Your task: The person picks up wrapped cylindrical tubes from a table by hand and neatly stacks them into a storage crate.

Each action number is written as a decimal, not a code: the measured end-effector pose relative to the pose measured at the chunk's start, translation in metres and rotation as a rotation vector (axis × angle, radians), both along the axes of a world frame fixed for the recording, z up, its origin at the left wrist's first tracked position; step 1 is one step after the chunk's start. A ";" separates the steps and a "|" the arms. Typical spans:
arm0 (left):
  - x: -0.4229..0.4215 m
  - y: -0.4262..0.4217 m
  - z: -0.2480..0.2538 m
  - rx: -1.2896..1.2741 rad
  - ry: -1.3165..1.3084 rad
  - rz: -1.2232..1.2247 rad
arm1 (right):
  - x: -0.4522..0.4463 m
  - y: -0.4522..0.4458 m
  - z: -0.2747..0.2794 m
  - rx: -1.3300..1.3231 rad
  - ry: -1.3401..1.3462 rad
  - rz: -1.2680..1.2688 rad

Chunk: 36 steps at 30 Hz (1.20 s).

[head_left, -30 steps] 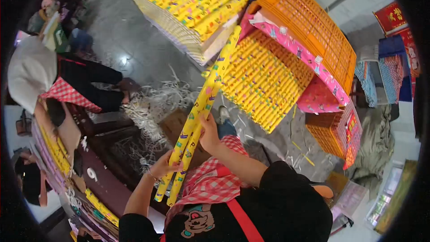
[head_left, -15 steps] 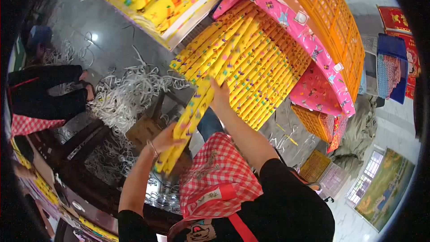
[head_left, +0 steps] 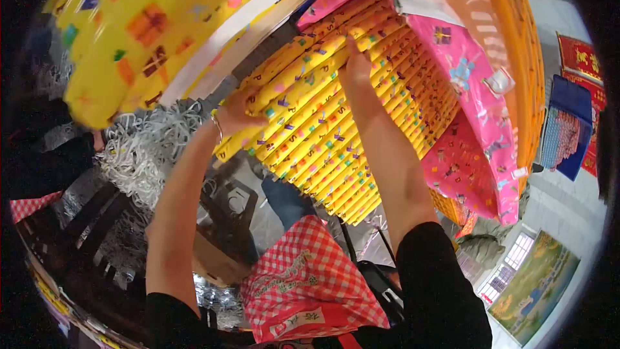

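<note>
Yellow patterned rolls (head_left: 323,148) lie side by side in a stack, with pink patterned sheeting (head_left: 465,77) along their right side. My left hand (head_left: 237,115) is wrapped round the near end of a yellow roll (head_left: 290,77) at the stack's left edge. Farther up, my right hand (head_left: 355,68) rests on the rolls with its index finger stretched forward and the other fingers partly hidden. Which rolls my right hand touches is hard to tell, since the held rolls blend into the stack.
Another yellow patterned stack (head_left: 148,32) looms close at the upper left. An orange crate (head_left: 520,58) stands behind the pink sheeting. Shredded white strips (head_left: 145,155) heap on the floor at left. Part of a person in dark trousers (head_left: 45,161) shows at the left edge.
Both hands have moved up and forward, bringing the yellow rolls from in front of my apron onto the stack. The view has come closer to both stacks.
</note>
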State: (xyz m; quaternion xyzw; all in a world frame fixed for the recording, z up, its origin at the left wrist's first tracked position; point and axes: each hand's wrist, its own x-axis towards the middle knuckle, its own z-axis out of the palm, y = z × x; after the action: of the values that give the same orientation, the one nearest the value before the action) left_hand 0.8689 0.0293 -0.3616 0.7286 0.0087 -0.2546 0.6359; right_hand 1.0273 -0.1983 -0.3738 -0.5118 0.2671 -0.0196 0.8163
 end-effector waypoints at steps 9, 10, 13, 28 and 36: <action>0.055 -0.015 -0.028 0.552 -0.425 0.057 | 0.049 -0.032 -0.011 -0.035 0.122 0.317; 0.053 -0.016 -0.034 0.548 -0.423 0.064 | 0.049 -0.032 -0.016 -0.094 0.129 0.288; 0.040 -0.022 -0.051 0.729 -0.618 0.162 | 0.046 -0.022 -0.016 -0.215 0.134 0.233; 0.036 -0.016 -0.066 0.754 -0.730 0.331 | 0.078 -0.002 -0.016 -1.388 0.429 0.619; -0.017 0.009 -0.033 1.006 -0.227 0.255 | 0.089 -0.017 -0.042 -0.964 0.226 0.509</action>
State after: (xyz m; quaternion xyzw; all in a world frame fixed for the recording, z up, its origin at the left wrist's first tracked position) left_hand 0.8518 0.0387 -0.3946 0.9597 0.1494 -0.0589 0.2305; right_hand 1.1160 -0.2153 -0.4158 -0.8746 0.1820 0.1132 0.4349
